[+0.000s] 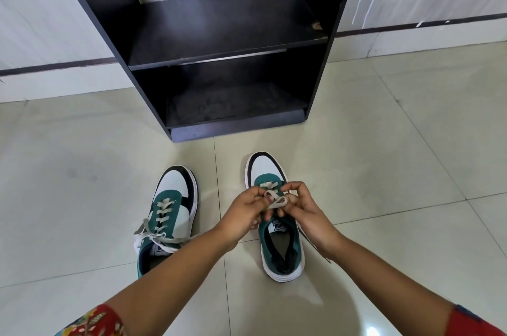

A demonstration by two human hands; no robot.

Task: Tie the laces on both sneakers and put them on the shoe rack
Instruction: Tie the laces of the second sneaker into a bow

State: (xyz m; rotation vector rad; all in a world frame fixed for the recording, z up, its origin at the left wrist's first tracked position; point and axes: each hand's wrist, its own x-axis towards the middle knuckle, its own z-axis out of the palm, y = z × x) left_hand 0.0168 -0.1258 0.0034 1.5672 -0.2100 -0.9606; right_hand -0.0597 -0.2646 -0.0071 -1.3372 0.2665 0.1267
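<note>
Two green, white and black sneakers stand on the tiled floor, toes toward the rack. The left sneaker has loose cream laces trailing over its tongue. Over the right sneaker, my left hand and my right hand meet, each pinching part of its cream lace, which forms a loop between the fingers. The dark shoe rack stands ahead against the wall, with both visible shelves bare.
Pale glossy floor tiles spread around the shoes. A white wall with a dark baseboard stripe runs behind the rack. My red patterned sleeves show at the bottom corners.
</note>
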